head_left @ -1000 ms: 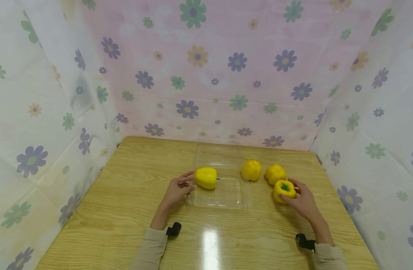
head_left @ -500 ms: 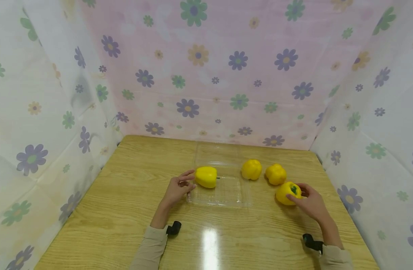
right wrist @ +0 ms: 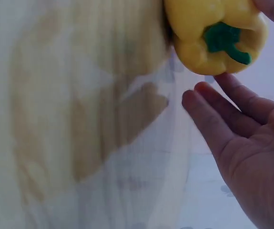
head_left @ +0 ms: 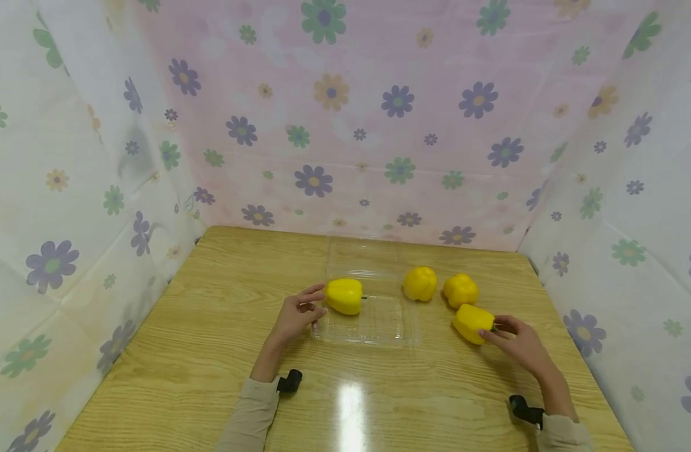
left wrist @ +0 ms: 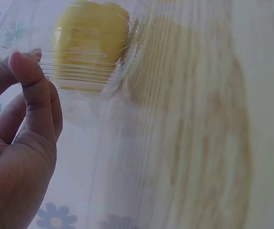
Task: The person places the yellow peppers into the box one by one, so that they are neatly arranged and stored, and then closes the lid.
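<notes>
Currently, left hand (head_left: 293,319): pinching clear container (head_left: 379,321) by its edge.
Right hand (head_left: 522,345): pinching outer yellow pepper (head_left: 471,324), right of container.
Inner pepper (head_left: 344,296): lying on its side inside container.
Third pepper (head_left: 420,284), fourth pepper (head_left: 460,290): resting on surface (head_left: 227,295).

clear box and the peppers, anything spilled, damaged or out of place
Nothing stands out: no spill or damage shows. The clear box lies open, one pepper on its side within it; two loose peppers rest on the table to the right, and the right hand holds a fourth pepper.
</notes>
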